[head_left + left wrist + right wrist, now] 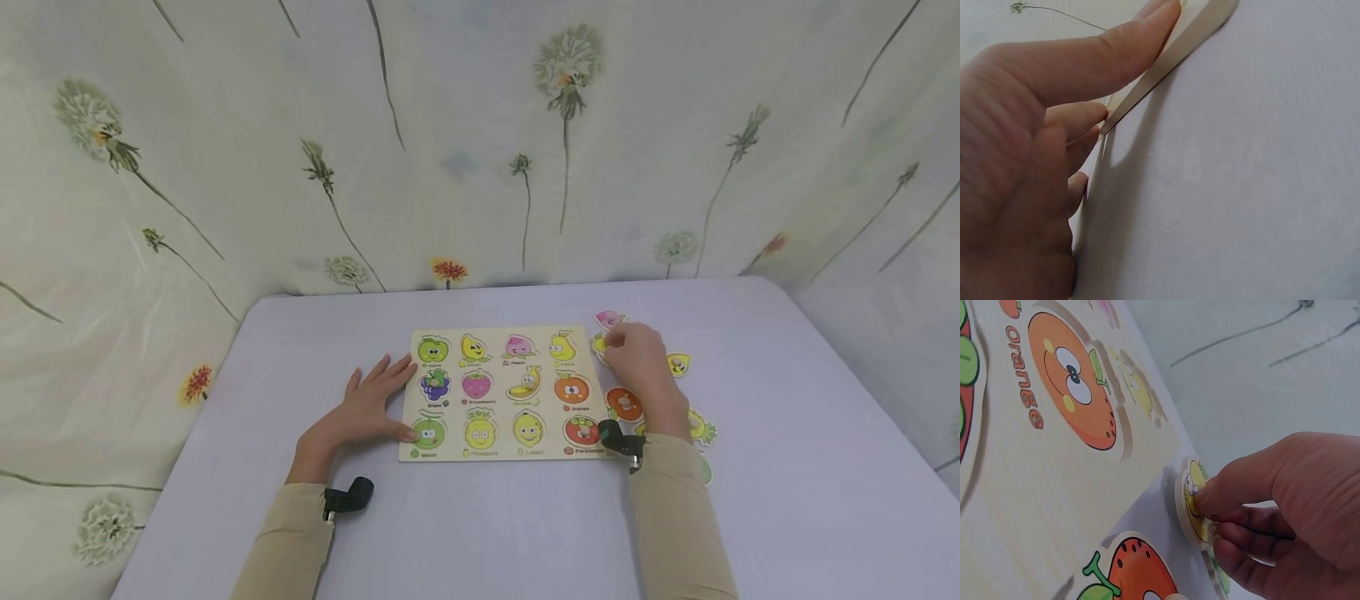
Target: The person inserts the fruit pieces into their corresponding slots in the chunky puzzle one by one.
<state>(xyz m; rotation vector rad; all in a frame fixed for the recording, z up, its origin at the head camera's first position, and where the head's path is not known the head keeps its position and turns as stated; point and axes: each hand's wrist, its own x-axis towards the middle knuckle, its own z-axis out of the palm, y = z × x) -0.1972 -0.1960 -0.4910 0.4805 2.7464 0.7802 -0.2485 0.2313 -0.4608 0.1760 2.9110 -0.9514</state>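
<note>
A wooden fruit puzzle board (454,421) lies flat on the table. My left hand (367,412) rests at its left side, fingers spread along the edge and thumb on the lower left corner. In the left wrist view, the thumb (1097,65) lies over the board's rim. My right hand (637,358), beyond the board's right edge, pinches a yellow fruit puzzle piece (1190,503) with green leaves between thumb and fingers. A red piece with a knob (582,430) sits in the persimmon slot. Printed fruit pictures and names fill the board.
Loose pieces lie right of the board: a pink one (611,318), a yellow one (678,363), an orange-red one (624,405), a pineapple (701,427) and a green one (705,469), partly hidden by the right arm. A flowered curtain (465,167) hangs behind the table.
</note>
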